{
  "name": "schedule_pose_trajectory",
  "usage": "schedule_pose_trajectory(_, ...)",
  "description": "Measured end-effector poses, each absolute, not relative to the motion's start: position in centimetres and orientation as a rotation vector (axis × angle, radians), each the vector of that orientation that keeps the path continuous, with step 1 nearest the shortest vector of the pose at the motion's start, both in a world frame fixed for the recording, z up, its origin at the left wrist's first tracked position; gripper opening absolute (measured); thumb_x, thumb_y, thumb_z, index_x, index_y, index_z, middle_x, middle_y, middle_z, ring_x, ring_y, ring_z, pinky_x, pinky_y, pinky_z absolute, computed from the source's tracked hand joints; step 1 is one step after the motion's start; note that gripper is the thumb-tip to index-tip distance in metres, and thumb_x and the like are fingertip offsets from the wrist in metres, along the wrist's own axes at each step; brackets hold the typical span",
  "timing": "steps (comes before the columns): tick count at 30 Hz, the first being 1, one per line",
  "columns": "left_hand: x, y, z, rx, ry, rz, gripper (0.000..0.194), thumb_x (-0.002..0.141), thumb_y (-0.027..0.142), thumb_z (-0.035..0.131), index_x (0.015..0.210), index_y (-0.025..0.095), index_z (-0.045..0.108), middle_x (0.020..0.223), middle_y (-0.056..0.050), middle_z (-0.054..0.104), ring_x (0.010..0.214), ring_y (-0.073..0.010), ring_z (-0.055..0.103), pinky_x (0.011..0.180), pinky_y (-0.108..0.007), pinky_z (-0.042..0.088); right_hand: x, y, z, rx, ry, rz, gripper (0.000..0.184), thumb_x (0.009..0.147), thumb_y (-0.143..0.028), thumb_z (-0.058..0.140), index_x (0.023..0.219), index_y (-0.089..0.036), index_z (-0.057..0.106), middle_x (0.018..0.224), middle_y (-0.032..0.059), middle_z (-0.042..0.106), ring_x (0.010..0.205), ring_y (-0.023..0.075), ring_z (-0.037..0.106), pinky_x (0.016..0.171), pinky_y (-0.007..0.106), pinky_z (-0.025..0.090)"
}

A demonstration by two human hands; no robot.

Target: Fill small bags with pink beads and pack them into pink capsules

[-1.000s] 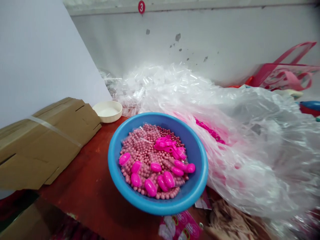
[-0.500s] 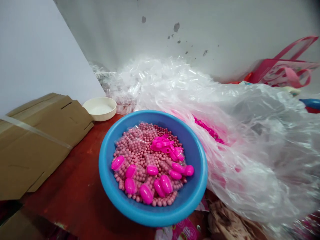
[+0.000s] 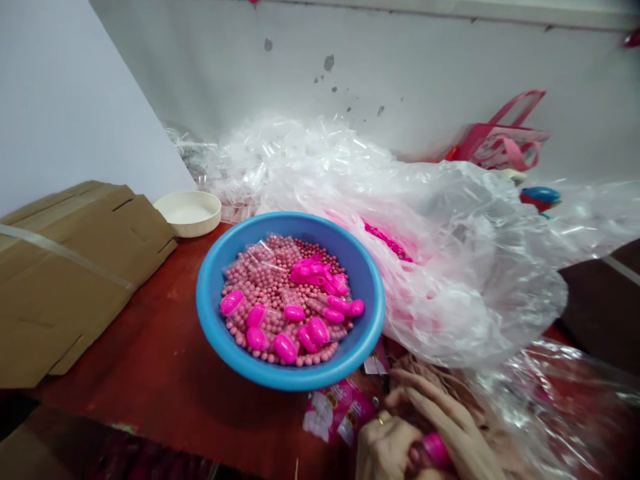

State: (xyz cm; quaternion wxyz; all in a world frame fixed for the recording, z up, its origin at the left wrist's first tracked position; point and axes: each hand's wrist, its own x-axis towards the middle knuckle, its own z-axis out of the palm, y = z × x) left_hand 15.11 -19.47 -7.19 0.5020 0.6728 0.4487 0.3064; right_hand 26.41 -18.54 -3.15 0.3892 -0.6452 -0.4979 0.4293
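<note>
Held piece: a small pink-capped piece [image 3: 437, 449] at the lower edge of the view, right of centre; its cap is glossy and magenta, and a darker, mottled reddish end lies beside it, partly covered by fingers.
Left hand [image 3: 386, 441]: curled, a ring on one finger, its grip closed at the darker end of the piece.
Right hand [image 3: 457, 430]: close against the left, fingers extended over it; the cap lies beneath, but whether this hand grips it cannot be told.
Blue basin [image 3: 290, 380]: round, broad-rimmed, standing on the red table [image 3: 165, 360] to the left of both hands.
Basin contents: dusty-pink beads [image 3: 315, 359], small and round; towards the near side, clear bead-filled containers with smooth, rounded magenta caps [image 3: 285, 348]; behind these, a cluster of flat magenta parts [image 3: 310, 271].
Printed cards [image 3: 333, 407]: pink and patterned, between basin and hands.
Plastic bag [image 3: 480, 287]: crumpled and translucent, right of the basin, with magenta items showing through.
White dish [image 3: 195, 230]: shallow, behind the basin at left, near folded cardboard [image 3: 75, 280].
</note>
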Motion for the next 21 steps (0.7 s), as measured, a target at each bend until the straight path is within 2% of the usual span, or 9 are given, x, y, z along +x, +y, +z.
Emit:
schedule_pose_trajectory(3,14.3,-19.2,-6.4,1.641,1.194,0.762,0.008,0.068,0.021,0.071,0.067,0.019,0.063,0.064,-0.005,0.063,0.063,-0.0221,0.058,0.06,-0.035,0.045,24.5,-17.5,-1.0,-1.521,-0.971,1.382,0.028,0.084,-0.041,0.054,0.094,-0.021,0.07,0.079,0.0062,0.071,0.052,0.0159,0.064,0.045,0.024,0.052)
schedule_pose_trajectory(5,13.3,-18.8,-5.4,1.707,1.206,0.819,0.005,0.069,0.017,0.067,0.067,0.019,0.063,0.061,-0.003,0.06,0.058,-0.0199,0.056,0.055,-0.031,0.042,23.5,-17.0,-0.3,-1.355,-0.787,1.551,0.028,0.079,-0.044,0.06,0.088,-0.019,0.071,0.076,0.0053,0.069,0.047,0.0126,0.06,0.042,0.021,0.048)
schedule_pose_trajectory(8,12.1,-18.3,-3.9,1.795,1.235,0.908,0.005,0.069,0.015,0.066,0.065,0.017,0.063,0.056,-0.002,0.056,0.051,-0.0166,0.053,0.049,-0.027,0.039,22.5,-16.8,0.2,-1.226,-0.683,1.677,0.024,0.077,-0.039,0.064,0.084,-0.018,0.071,0.076,0.0053,0.068,0.053,0.0127,0.061,0.047,0.021,0.049)
schedule_pose_trajectory(13,11.7,-18.3,-3.2,1.873,1.25,0.976,0.005,0.066,0.015,0.069,0.066,0.014,0.064,0.056,-0.003,0.057,0.05,-0.0169,0.055,0.05,-0.026,0.042,22.0,-17.0,0.5,-1.135,-0.612,1.697,0.026,0.079,-0.038,0.061,0.087,-0.015,0.07,0.078,0.0044,0.066,0.056,0.0098,0.06,0.05,0.017,0.045)
schedule_pose_trajectory(18,11.7,-18.4,-3.7,1.887,1.233,1.087,0.004,0.07,0.012,0.065,0.07,0.016,0.065,0.059,-0.001,0.059,0.051,-0.0161,0.056,0.051,-0.025,0.044,22.3,-16.3,0.4,-1.186,-0.585,1.781,0.031,0.071,-0.042,0.064,0.084,-0.015,0.069,0.075,0.0034,0.066,0.048,0.0089,0.056,0.046,0.018,0.044)
schedule_pose_trajectory(21,11.7,-18.9,-4.7,1.875,1.196,1.038,0.014,0.069,0.008,0.059,0.078,0.015,0.067,0.065,-0.005,0.064,0.057,-0.0198,0.06,0.054,-0.028,0.046,23.0,-16.2,-0.1,-1.275,-0.707,1.815,0.024,0.071,-0.031,0.056,0.088,-0.015,0.066,0.075,0.0028,0.066,0.051,0.0097,0.058,0.046,0.017,0.044)
